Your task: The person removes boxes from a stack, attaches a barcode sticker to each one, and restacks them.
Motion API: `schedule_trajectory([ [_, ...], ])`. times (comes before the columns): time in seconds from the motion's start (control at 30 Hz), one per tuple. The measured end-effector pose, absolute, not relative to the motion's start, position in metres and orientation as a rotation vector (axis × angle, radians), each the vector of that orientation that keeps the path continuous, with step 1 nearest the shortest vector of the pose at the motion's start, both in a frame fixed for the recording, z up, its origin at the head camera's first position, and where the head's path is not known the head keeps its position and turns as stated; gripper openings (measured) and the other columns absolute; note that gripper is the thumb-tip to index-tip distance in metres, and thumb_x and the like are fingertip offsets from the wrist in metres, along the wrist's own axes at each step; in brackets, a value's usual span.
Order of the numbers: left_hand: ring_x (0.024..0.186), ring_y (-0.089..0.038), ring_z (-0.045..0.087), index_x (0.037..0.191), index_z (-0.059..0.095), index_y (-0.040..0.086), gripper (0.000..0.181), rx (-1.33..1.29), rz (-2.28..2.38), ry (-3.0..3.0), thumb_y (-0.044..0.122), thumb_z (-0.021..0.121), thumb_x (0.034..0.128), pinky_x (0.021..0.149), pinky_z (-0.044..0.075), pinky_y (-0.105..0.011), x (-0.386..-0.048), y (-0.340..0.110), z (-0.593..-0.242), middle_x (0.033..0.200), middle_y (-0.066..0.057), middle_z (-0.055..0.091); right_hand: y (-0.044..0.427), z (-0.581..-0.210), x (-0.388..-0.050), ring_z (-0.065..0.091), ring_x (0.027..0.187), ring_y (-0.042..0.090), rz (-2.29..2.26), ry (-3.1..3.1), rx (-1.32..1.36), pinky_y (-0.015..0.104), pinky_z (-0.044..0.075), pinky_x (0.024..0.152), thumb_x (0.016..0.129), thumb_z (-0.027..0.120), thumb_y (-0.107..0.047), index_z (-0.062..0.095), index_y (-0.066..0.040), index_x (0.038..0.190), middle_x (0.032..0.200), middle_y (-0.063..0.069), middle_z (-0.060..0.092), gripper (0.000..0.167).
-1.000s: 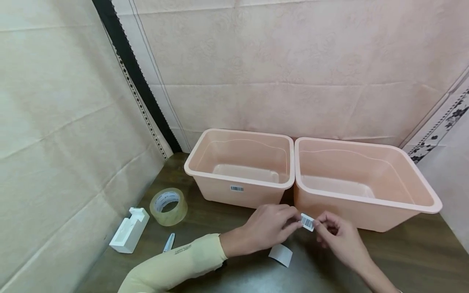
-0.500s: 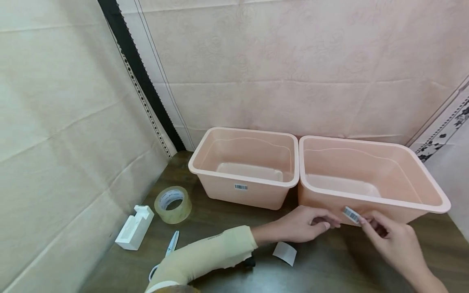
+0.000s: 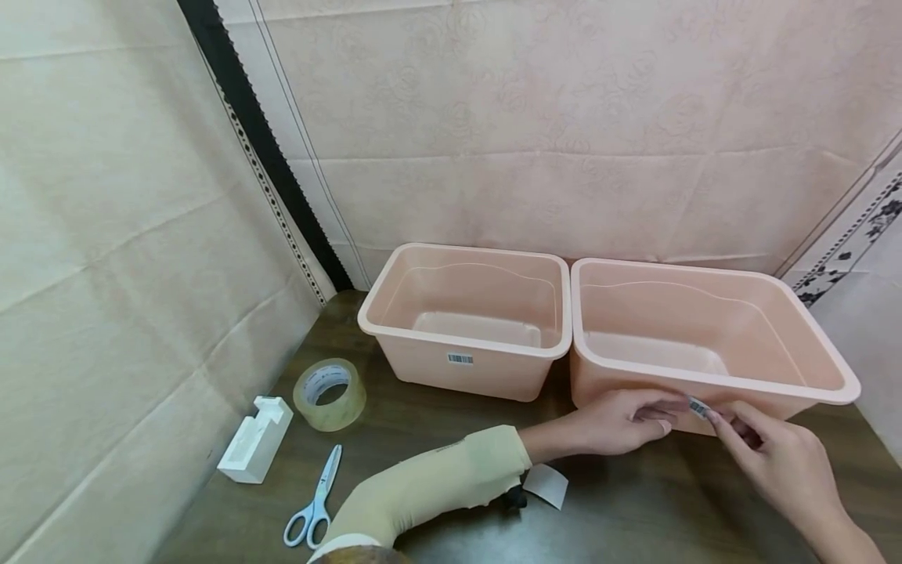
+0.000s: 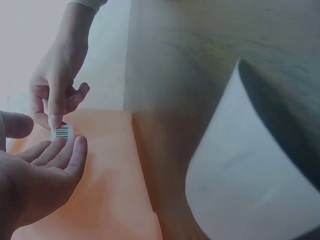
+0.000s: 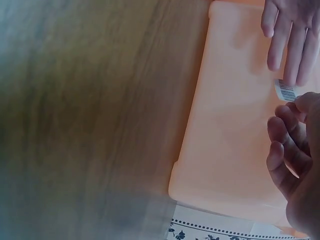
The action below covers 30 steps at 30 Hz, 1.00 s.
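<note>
In front of the right pink bin, my right hand pinches a small white barcode sticker between thumb and forefinger. My left hand reaches in from the left, its fingers fairly straight and close to the sticker's left end. In the left wrist view the left fingertips lie right at the lower edge of the barcode sticker; whether they touch it I cannot tell. Beside it stands the left pink bin, with a barcode sticker on its front wall.
A curved piece of white paper lies near my left forearm. At left on the dark wooden table are a roll of clear tape, light-blue scissors and a white block-shaped object. Cloth walls enclose the back and sides.
Both hands have moved right, from between the bins to the right bin's front. The left hand has let go of the sticker; the right still holds it. The scissors have come into full view.
</note>
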<state>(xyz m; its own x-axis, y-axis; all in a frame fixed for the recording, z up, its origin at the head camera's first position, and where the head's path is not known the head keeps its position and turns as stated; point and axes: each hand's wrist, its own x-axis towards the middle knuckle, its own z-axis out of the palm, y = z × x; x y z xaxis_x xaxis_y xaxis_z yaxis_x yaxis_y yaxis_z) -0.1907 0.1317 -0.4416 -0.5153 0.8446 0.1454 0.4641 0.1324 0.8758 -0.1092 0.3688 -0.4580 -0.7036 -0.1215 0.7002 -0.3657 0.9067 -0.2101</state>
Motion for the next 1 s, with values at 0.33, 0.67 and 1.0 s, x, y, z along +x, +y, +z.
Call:
schedule_trajectory([
  [0.33, 0.139, 0.001, 0.056, 0.157, 0.049, 0.01, 0.048, 1.208, 1.333, 2.034, 0.013, 0.056, 0.109, 0.102, 0.044, -0.003, -0.191, 0.136, -0.442, 0.159, 0.003, 0.056, 0.37, -0.463, -0.112, 0.036, 0.057, -0.021, 0.413, -2.241, 0.275, 0.019, 0.031, 0.046, 0.091, 0.075, -0.028, 0.073, -0.018, 0.083, 0.06, -0.012, 0.058, 0.013],
  [0.67, 0.137, 0.004, 0.057, 0.157, 0.05, 0.016, 0.049, 1.198, 1.267, 2.119, 0.018, 0.058, 0.1087, 0.103, 0.044, -0.003, -0.188, 0.134, -0.442, 0.158, 0.009, 0.056, 0.357, -0.458, -0.1, 0.071, 0.061, 0.001, 1.121, -2.47, 0.221, 0.015, 0.054, 0.058, 0.104, 0.065, -0.006, 0.076, -0.007, 0.118, 0.09, -0.028, 0.077, 0.019],
  [1.0, 0.141, -0.004, 0.057, 0.156, 0.052, 0.013, 0.047, 1.155, 1.329, 2.053, 0.02, 0.056, 0.1096, 0.104, 0.045, -0.005, -0.19, 0.127, -0.443, 0.158, 0.007, 0.057, 0.37, -0.455, -0.101, 0.079, 0.076, 0.016, 1.5, -2.394, 0.348, 0.027, 0.063, 0.068, 0.11, 0.047, 0.002, 0.062, 0.017, 0.133, 0.122, -0.018, 0.078, 0.032],
])
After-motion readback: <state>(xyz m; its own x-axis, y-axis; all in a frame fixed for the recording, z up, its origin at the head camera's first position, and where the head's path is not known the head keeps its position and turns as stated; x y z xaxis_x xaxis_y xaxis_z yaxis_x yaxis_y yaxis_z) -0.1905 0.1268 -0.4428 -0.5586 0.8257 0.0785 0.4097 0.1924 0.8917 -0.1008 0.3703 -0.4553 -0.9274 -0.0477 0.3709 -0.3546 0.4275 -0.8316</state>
